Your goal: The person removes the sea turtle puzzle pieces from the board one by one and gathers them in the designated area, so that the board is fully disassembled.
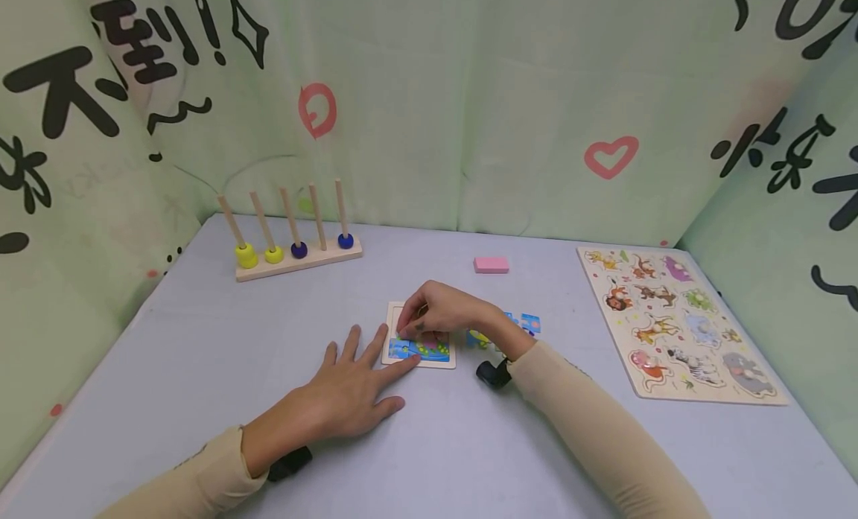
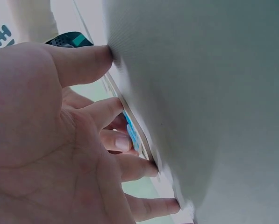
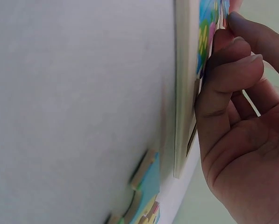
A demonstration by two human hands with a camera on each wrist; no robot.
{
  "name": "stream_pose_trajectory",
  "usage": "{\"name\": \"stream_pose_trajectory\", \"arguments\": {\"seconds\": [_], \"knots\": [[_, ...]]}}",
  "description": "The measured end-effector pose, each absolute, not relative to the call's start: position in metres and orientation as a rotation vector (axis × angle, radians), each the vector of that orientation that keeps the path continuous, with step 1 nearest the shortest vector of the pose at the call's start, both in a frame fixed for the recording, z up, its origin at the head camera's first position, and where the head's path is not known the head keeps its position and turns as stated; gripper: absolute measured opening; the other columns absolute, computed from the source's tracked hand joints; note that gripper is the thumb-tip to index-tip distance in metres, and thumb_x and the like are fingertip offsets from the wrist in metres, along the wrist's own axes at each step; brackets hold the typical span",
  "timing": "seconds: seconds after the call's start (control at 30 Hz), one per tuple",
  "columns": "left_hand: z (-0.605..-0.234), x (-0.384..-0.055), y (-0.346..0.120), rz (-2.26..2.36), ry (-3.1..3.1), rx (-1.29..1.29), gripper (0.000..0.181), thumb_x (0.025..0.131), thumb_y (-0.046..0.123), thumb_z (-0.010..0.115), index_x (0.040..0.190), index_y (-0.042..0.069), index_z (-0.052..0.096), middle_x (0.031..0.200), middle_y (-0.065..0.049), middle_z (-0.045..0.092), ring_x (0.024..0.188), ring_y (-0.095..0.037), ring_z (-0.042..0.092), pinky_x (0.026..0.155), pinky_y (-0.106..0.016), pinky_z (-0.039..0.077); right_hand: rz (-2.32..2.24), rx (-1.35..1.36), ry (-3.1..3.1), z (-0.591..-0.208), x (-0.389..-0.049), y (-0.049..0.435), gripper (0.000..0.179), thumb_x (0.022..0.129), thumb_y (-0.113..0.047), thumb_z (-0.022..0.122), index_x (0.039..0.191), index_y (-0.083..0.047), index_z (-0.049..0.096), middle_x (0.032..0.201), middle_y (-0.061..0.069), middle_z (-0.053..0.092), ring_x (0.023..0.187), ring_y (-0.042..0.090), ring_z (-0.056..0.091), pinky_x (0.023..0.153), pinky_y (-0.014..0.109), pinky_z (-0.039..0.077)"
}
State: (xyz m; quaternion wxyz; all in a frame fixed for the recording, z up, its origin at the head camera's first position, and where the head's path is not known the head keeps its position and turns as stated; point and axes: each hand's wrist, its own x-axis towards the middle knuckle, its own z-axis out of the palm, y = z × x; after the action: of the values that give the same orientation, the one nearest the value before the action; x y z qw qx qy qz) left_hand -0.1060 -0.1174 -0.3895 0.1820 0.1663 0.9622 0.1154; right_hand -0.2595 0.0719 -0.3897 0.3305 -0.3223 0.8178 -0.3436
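Note:
A small wooden jigsaw puzzle tray (image 1: 453, 357) lies mid-table, its near part filled with blue, green and pink pieces (image 1: 434, 351). My left hand (image 1: 348, 400) is spread flat beside it, index finger over the near rim and middle fingertip at the left side. In the left wrist view, fingertips (image 2: 169, 205) press on the tabletop. Over the tray's far left part, my right hand (image 1: 445, 310) pinches a puzzle piece (image 3: 225, 8) between thumb and fingers; most of that piece is hidden. The curled fingers of this hand cover part of the tray.
Loose puzzle pieces (image 1: 531, 323) lie right of the tray, partly behind the right wrist. A pink block (image 1: 491, 265) sits farther back. At the back left stands a peg rack (image 1: 302, 264) with yellow and blue beads; an animal puzzle board (image 1: 617, 340) lies on the right.

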Motion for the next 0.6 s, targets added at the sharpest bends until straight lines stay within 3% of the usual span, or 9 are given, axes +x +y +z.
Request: {"name": "stream_pose_trajectory", "arguments": {"seconds": [0.6], "knots": [[-0.3897,-0.1057,-0.1178,0.323,2.716,0.475,0.059,0.106,0.054,0.057,0.162,0.048,0.038,0.18,-0.013,0.013,0.163,-0.055,0.01,0.124,-0.077,0.019,-0.999,-0.75,2.059,-0.3881,-0.2584,0.0731,0.008,0.099,-0.01,0.074,0.1,-0.004,0.08,0.07,-0.001,0.067,0.054,0.012,0.049,0.053,0.023,0.04]]}}
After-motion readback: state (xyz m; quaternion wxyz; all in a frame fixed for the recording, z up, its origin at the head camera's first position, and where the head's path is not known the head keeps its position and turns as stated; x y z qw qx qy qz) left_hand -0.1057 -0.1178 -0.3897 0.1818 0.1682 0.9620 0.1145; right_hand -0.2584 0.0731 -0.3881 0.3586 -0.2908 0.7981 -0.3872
